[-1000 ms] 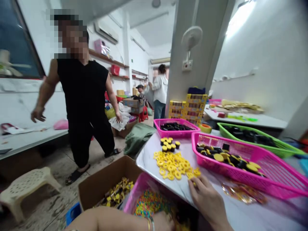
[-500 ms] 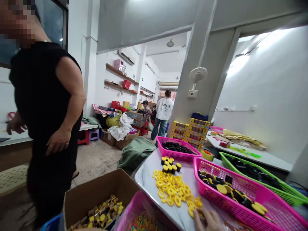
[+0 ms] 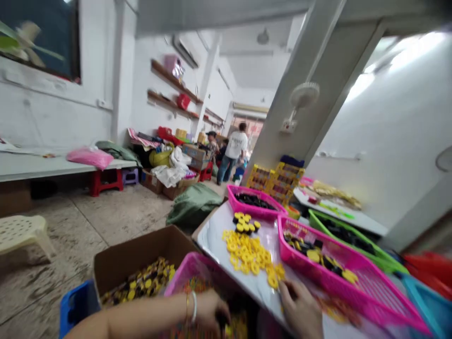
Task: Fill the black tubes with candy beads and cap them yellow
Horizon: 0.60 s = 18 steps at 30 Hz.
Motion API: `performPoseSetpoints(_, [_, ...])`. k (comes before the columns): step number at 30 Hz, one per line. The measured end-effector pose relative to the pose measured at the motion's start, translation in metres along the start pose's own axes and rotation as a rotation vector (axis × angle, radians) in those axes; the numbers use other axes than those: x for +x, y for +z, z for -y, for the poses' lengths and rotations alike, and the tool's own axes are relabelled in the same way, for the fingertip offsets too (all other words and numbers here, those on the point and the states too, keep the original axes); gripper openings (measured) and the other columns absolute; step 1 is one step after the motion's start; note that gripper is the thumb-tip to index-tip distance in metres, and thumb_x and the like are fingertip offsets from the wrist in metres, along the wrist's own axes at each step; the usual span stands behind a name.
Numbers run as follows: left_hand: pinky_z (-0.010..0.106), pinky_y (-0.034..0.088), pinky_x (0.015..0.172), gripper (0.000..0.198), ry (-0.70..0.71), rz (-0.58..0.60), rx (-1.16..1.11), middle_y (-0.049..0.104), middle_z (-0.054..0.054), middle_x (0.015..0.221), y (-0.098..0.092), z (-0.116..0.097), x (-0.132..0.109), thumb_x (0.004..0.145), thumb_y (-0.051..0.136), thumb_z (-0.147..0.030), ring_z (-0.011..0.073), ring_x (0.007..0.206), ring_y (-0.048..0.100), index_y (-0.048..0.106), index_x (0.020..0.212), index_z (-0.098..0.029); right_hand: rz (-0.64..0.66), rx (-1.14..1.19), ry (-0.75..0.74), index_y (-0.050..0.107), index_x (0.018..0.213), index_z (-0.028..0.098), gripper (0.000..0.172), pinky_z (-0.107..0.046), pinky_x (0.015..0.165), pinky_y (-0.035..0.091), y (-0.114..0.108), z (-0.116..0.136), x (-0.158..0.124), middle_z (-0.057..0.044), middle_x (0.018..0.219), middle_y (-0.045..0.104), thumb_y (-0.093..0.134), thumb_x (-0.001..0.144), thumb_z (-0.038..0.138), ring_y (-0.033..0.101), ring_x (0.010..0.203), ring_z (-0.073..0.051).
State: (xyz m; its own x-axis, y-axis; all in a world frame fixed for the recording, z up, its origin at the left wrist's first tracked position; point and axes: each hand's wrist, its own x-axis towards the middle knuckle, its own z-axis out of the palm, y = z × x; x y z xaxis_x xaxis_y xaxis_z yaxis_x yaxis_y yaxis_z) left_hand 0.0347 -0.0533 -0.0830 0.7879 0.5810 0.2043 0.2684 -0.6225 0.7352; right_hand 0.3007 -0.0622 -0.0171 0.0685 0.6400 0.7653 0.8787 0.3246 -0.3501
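Note:
My left hand (image 3: 208,310), with bracelets at the wrist, reaches over the pink tub (image 3: 192,263) of small coloured beads (image 3: 193,285). Its fingers are closed around a small dark piece (image 3: 222,321), blurred and partly covered. My right hand (image 3: 302,308) rests at the table's near side with its fingers curled and fingertips together, beside the loose yellow rings (image 3: 250,252); what it pinches, if anything, is hidden. Behind the rings stand several black cylinders with yellow caps (image 3: 245,223). More black and yellow parts (image 3: 314,254) lie in the long pink basket (image 3: 356,278) to the right.
At my left is a cardboard box (image 3: 141,247) full of capped pieces. Farther back on the table stands a pink basket (image 3: 254,202) of black parts. A green basket (image 3: 384,261) and a blue container (image 3: 423,296) are at the right; a plastic stool (image 3: 21,230) stands far left.
My left arm has come into view over the beads. My right hand stays by the rings. The person in black at the left is gone from view, and the view has shifted.

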Motion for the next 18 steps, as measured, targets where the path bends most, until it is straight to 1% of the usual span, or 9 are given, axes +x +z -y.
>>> performPoseSetpoints(2, [0.029, 0.051, 0.061, 0.026, -0.113, -0.005, -0.064, 0.071, 0.006, 0.079, 0.004, 0.005, -0.005, 0.061, 0.079, -0.019, 0.0212, 0.069, 0.063, 0.072, 0.086, -0.017, 0.058, -0.042, 0.046, 0.066, 0.063, 0.024, 0.034, -0.045, 0.058, 0.053, -0.001, 0.002, -0.005, -0.01, 0.065, 0.067, 0.049, 0.08, 0.049, 0.066, 0.061, -0.03])
performPoseSetpoints(4, [0.028, 0.052, 0.072, 0.036, -0.18, 0.031, -0.176, 0.071, 0.006, 0.093, 0.006, 0.014, -0.009, 0.062, 0.077, -0.012, 0.0207, 0.082, 0.064, 0.07, 0.097, -0.017, 0.119, -0.08, 0.097, 0.068, 0.07, 0.02, 0.034, -0.042, 0.067, 0.053, 0.003, -0.004, -0.011, -0.01, 0.07, 0.067, 0.052, 0.082, 0.048, 0.065, 0.068, -0.026])
performPoseSetpoints(5, [0.028, 0.052, 0.076, 0.039, -0.205, 0.056, -0.233, 0.071, 0.005, 0.096, 0.006, 0.019, -0.01, 0.064, 0.075, -0.01, 0.0198, 0.085, 0.064, 0.068, 0.101, -0.017, 0.139, -0.098, 0.12, 0.069, 0.074, 0.019, 0.032, -0.04, 0.07, 0.052, 0.005, -0.007, -0.014, -0.009, 0.073, 0.067, 0.053, 0.083, 0.045, 0.064, 0.07, -0.024])
performPoseSetpoints(7, [0.028, 0.051, 0.081, 0.039, -0.236, 0.104, -0.331, 0.07, 0.003, 0.099, 0.003, 0.025, -0.015, 0.068, 0.072, -0.009, 0.0179, 0.09, 0.064, 0.065, 0.106, -0.017, 0.176, -0.118, 0.155, 0.07, 0.08, 0.017, 0.029, -0.035, 0.072, 0.051, 0.006, -0.011, -0.019, -0.007, 0.077, 0.066, 0.056, 0.084, 0.042, 0.061, 0.068, -0.019])
performPoseSetpoints(9, [0.028, 0.05, 0.085, 0.037, -0.25, 0.137, -0.39, 0.07, 0.003, 0.101, -0.002, 0.023, -0.02, 0.072, 0.071, -0.01, 0.0165, 0.092, 0.064, 0.064, 0.108, -0.018, 0.176, -0.128, 0.171, 0.071, 0.084, 0.016, 0.026, -0.031, 0.069, 0.05, 0.003, -0.008, -0.023, -0.007, 0.084, 0.066, 0.058, 0.084, 0.039, 0.058, 0.064, -0.014])
performPoseSetpoints(11, [0.028, 0.049, 0.087, 0.036, -0.258, 0.155, -0.461, 0.07, 0.003, 0.104, -0.007, 0.018, -0.025, 0.073, 0.071, -0.01, 0.016, 0.095, 0.065, 0.063, 0.108, -0.018, 0.131, -0.134, 0.141, 0.071, 0.087, 0.016, 0.023, -0.028, 0.065, 0.05, -0.002, 0.0, -0.025, -0.007, 0.091, 0.065, 0.061, 0.085, 0.036, 0.055, 0.061, -0.012])
performPoseSetpoints(13, [0.028, 0.05, 0.086, 0.037, -0.277, 0.161, -0.525, 0.07, 0.004, 0.108, -0.009, 0.013, -0.028, 0.073, 0.071, -0.01, 0.0162, 0.097, 0.065, 0.061, 0.108, -0.017, 0.092, -0.144, 0.072, 0.071, 0.087, 0.016, 0.02, -0.027, 0.063, 0.05, -0.008, 0.008, -0.027, -0.007, 0.093, 0.064, 0.063, 0.086, 0.033, 0.054, 0.061, -0.011])
performPoseSetpoints(15, [0.027, 0.051, 0.082, 0.037, -0.332, 0.156, -0.442, 0.071, 0.004, 0.104, -0.01, 0.011, -0.028, 0.073, 0.073, -0.012, 0.0165, 0.093, 0.066, 0.061, 0.108, -0.017, 0.103, -0.165, 0.014, 0.071, 0.089, 0.016, 0.017, -0.028, 0.065, 0.051, -0.014, 0.012, -0.031, -0.008, 0.095, 0.063, 0.063, 0.086, 0.031, 0.056, 0.065, -0.012])
performPoseSetpoints(18, [0.027, 0.05, 0.074, 0.038, -0.423, 0.149, -0.183, 0.072, 0.003, 0.088, -0.011, 0.013, -0.026, 0.073, 0.078, -0.02, 0.0177, 0.081, 0.066, 0.064, 0.108, -0.016, 0.178, -0.196, -0.027, 0.071, 0.095, 0.017, 0.018, -0.031, 0.071, 0.052, -0.022, 0.013, -0.035, -0.009, 0.099, 0.062, 0.063, 0.087, 0.031, 0.06, 0.082, -0.017])
